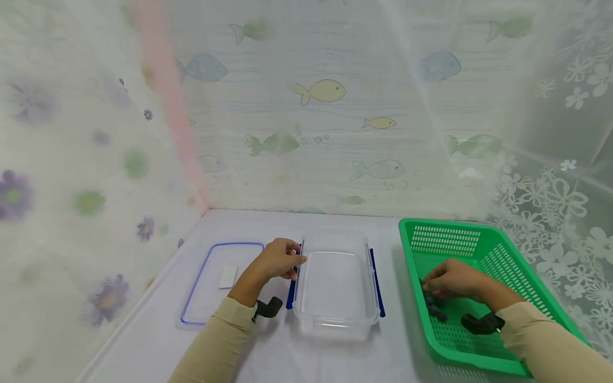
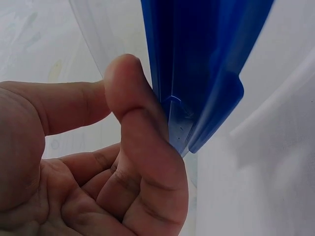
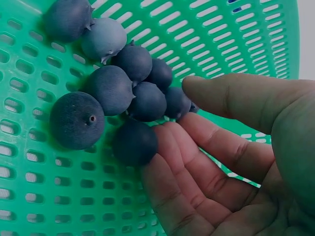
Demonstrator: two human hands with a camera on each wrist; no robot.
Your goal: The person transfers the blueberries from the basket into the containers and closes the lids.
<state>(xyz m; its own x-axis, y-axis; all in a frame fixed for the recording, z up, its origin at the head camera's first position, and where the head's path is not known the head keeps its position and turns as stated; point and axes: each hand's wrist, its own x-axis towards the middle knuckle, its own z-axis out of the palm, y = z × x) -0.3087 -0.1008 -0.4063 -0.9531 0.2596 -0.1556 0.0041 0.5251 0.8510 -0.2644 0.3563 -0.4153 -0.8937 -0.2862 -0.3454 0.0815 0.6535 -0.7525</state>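
Observation:
A clear plastic food container [image 1: 336, 321] with blue side latches stands in the middle of the white table. My left hand [image 1: 280, 259] is at its left wall, the thumb and index finger pinching the rim beside a blue latch [image 2: 211, 59]. On the right, my right hand [image 1: 452, 277] reaches into a green plastic basket [image 1: 421, 330]. Its relaxed fingers touch a cluster of blueberries [image 3: 110, 91] lying against the basket's perforated side. One dark blueberry [image 3: 135, 142] lies at the fingertips, and another [image 3: 177, 102] sits between thumb and index finger.
Left of the container lies a clear lid [image 1: 192, 292] with a blue seal, and a small white rectangle [image 1: 228, 276] shows on it. Patterned translucent curtains [image 1: 325, 90] surround the table at the back and sides. A black wrist mount [image 1: 481, 323] juts over the basket.

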